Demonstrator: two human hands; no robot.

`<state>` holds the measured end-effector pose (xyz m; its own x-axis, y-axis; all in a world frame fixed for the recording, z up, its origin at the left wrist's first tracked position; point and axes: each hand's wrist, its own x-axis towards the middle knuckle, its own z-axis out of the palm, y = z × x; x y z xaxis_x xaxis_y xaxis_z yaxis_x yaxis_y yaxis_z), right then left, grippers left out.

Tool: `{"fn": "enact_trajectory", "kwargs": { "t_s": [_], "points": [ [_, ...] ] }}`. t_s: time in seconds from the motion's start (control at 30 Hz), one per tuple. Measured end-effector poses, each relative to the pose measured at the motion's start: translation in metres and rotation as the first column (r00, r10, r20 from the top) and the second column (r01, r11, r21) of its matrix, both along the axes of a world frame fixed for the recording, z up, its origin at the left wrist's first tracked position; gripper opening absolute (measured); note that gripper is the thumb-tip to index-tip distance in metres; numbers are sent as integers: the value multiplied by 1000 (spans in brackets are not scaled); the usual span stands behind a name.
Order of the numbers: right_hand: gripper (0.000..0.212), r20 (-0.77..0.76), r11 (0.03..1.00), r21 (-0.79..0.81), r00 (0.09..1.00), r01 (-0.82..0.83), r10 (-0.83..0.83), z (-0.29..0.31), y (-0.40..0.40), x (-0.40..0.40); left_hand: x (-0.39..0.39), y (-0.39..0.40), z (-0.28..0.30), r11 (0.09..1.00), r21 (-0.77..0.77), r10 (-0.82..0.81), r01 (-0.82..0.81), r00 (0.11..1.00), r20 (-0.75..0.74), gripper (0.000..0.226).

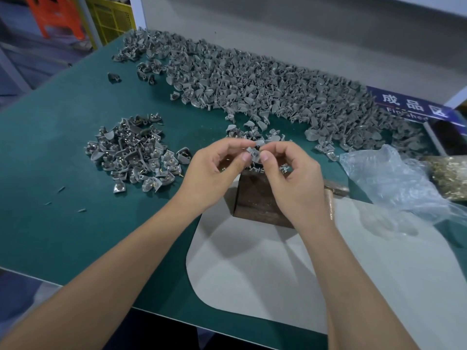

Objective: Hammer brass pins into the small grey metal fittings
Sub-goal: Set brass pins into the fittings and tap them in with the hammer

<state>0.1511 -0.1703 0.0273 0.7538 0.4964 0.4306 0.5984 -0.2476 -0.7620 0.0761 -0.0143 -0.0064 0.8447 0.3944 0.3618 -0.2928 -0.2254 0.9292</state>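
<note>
Pinching one grey fitting (254,154) between both hands, just above a dark block (255,198). Left hand (214,173) grips it from the left, thumb and curled fingers clamped on the part; right hand (290,178) grips from the right, thumb tip beside the left thumb, fingers curled over the top. Can't tell if a pin is already in it, too small. Both forearms come up from the bottom edge, bare, meeting over the block, wrists raised off the table (75,236).

Block sits on the far edge of a pale grey mat (265,274). A few fittings lie on the block top under the hands, partly hidden. Hammer handle (329,200) shows just right of the right wrist, head mostly hidden.

Left of the hands: small pile (134,155) of fittings with brass pins showing. Behind the hands: big pile (252,82) of plain grey fittings stretching across the back of the table. Right: crumpled clear plastic bag (394,180), with brass pins (449,175) at the right edge. Blue sign (409,104) at the back right.
</note>
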Motion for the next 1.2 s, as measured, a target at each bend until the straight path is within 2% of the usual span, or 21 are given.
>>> {"fn": "enact_trajectory", "kwargs": {
  "t_s": [0.23, 0.4, 0.67, 0.83, 1.0, 1.2],
  "points": [
    [5, 117, 999, -33, 992, 39, -35, -2, 1, -2, -1, -4, -2, 976, 162, 140, -146, 989, 47, 16],
    [2, 211, 994, -77, 976, 72, -54, -3, 2, -4, -3, -2, -1, 915, 359, 164, -186, 982, 92, 18],
    [5, 329, 978, -173, 943, 117, -55, -2, 4, -8, -4, 0, 1, 845, 481, 196, -233, 972, 127, 18],
    [4, 363, 955, -270, 932, 120, -15, -3, 1, -4, -5, 2, 2, 784, 588, 160, -198, 980, 117, 21],
    [2, 437, 941, -288, 899, 175, -33, -2, 1, -5, -6, 2, 4, 812, 549, 167, -196, 980, 103, 19],
    [5, 403, 951, -256, 913, 173, -57, -5, 1, -4, -7, -2, 6, 858, 471, 181, -204, 979, 95, 16]
  ]
}}
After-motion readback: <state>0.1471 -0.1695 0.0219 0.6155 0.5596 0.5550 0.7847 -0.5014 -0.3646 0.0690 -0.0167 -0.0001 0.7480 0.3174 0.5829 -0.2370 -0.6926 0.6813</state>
